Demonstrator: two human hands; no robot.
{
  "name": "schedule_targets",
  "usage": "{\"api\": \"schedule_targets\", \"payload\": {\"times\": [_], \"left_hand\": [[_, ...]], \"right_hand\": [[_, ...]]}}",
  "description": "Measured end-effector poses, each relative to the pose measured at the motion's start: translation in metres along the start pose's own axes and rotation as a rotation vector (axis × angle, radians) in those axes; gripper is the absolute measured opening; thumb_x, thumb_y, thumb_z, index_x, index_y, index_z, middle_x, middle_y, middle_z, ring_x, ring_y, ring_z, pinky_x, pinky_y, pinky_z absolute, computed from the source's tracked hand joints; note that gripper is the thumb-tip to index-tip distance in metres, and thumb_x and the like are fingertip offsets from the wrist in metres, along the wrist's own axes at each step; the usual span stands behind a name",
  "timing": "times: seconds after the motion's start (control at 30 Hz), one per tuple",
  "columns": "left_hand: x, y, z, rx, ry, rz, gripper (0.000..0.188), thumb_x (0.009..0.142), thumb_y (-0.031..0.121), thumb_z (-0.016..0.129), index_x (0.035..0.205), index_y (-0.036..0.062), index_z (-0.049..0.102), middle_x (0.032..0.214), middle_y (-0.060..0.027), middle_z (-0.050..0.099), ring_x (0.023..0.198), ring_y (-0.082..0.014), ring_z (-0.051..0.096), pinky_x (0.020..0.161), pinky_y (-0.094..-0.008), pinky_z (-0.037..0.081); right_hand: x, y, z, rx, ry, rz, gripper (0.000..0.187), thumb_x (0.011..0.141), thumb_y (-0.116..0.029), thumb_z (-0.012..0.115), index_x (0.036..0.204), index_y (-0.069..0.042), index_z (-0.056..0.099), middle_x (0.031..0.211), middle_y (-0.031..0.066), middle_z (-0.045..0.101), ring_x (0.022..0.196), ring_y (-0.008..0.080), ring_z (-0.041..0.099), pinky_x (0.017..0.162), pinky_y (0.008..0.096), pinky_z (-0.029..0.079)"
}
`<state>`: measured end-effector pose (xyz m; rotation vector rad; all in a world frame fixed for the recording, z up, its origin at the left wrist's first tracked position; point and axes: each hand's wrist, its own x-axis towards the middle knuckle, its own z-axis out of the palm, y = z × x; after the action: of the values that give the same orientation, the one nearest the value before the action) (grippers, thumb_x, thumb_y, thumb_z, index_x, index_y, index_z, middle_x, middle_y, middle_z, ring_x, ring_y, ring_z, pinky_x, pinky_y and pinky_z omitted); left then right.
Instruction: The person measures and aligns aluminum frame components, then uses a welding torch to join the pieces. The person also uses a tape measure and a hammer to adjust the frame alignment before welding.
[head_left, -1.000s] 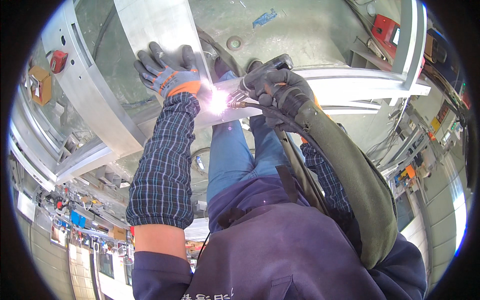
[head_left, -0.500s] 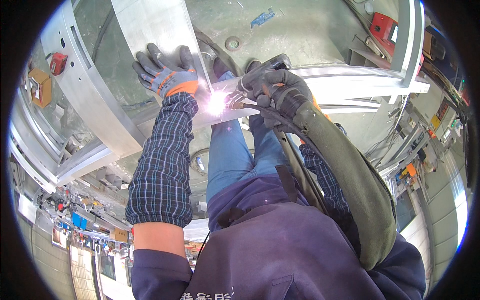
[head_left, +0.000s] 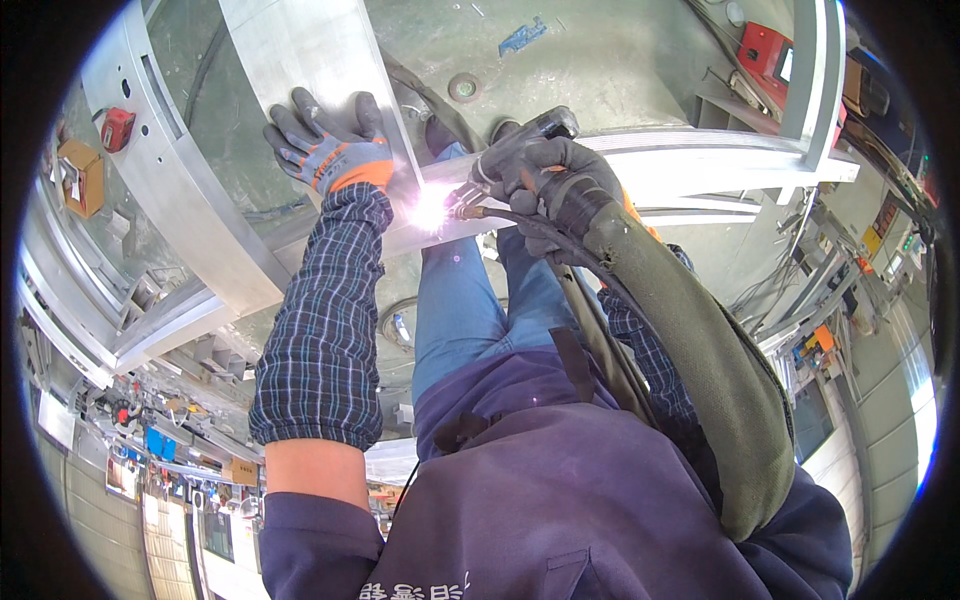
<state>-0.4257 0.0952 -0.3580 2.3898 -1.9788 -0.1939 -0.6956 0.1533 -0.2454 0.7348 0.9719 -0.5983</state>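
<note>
My left hand (head_left: 335,150), in a grey and orange work glove, lies with fingers spread on a wide flat metal panel (head_left: 300,50). Gloved in dark grey, my right hand (head_left: 565,185) is wrapped round a welding torch (head_left: 515,150) with a thick sleeved cable (head_left: 690,350) running back over my right forearm. A thin dark hose with a brass-coloured tip (head_left: 478,211) points at the same spot as the torch. There, a bright arc (head_left: 432,212) glows at the panel's lower corner, where it meets a long metal beam (head_left: 690,165). Glare hides the joint itself.
Another slotted metal profile (head_left: 170,150) stands at the left, with a small red device (head_left: 117,129) on it and a cardboard box (head_left: 80,178) beyond. A red machine (head_left: 767,60) is at the upper right. A blue scrap (head_left: 522,37) lies on the floor; cables trail there too.
The arc still burns at the panel's corner, having crept very slightly left along with the torch. My left hand keeps its place on the panel.
</note>
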Motion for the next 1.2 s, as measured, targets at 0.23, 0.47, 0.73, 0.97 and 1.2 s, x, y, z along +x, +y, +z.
{"api": "schedule_targets", "payload": {"times": [0.23,0.47,0.73,0.97,1.2], "left_hand": [[0.002,-0.005,0.0,0.051,-0.023,0.02,0.097,0.094,0.064,0.059,0.164,0.0064,0.025,0.164,-0.0295,0.019,0.154,-0.0499,0.016,0.123,-0.0647,0.019],[-0.003,-0.008,0.007,0.106,-0.081,-0.033,0.096,0.096,0.064,0.056,0.166,0.0078,0.023,0.167,-0.0277,0.017,0.157,-0.0456,0.013,0.126,-0.0609,0.016],[0.002,0.0,0.008,0.139,-0.167,-0.185,0.092,0.101,0.073,0.037,0.168,0.0134,0.02,0.173,-0.0209,0.014,0.159,-0.0421,0.015,0.126,-0.0591,0.02],[0.013,-0.01,0.04,0.35,-0.257,-0.238,0.091,0.102,0.07,0.037,0.169,0.0113,0.016,0.174,-0.0215,0.01,0.161,-0.0402,0.014,0.129,-0.0551,0.015],[0.044,-0.03,0.094,0.205,0.139,-0.152,0.086,0.103,0.061,0.043,0.161,-0.0018,0.034,0.165,-0.0249,0.036,0.154,-0.036,0.035,0.129,-0.0521,0.021]], "right_hand": [[-0.007,0.002,-0.001,-0.005,-0.006,-0.009,0.033,0.1,-0.029,0.057,0.108,0.002,0.067,0.081,0.0135,0.07,0.058,0.0246,0.065,0.052,0.0419,0.056],[-0.057,0.009,-0.006,0.027,-0.049,-0.067,0.033,0.1,-0.029,0.057,0.109,0.002,0.067,0.081,0.0132,0.07,0.058,0.0246,0.065,0.053,0.0423,0.057],[-0.098,0.112,-0.075,0.442,-0.531,-0.388,0.057,0.104,-0.044,0.05,0.127,0.008,0.059,0.074,0.0009,0.063,0.055,0.0124,0.047,0.051,0.0262,0.041],[-0.055,0.251,-0.13,0.904,-0.711,-0.573,0.052,0.101,-0.046,0.053,0.117,0.003,0.058,0.076,0.0019,0.064,0.053,0.0115,0.04,0.051,0.0268,0.033],[0.018,0.357,-0.14,1.249,-0.905,-0.817,0.051,0.104,-0.037,0.053,0.131,0.007,0.055,0.074,-0.0004,0.057,0.057,0.0097,0.041,0.054,0.0256,0.039]]}}
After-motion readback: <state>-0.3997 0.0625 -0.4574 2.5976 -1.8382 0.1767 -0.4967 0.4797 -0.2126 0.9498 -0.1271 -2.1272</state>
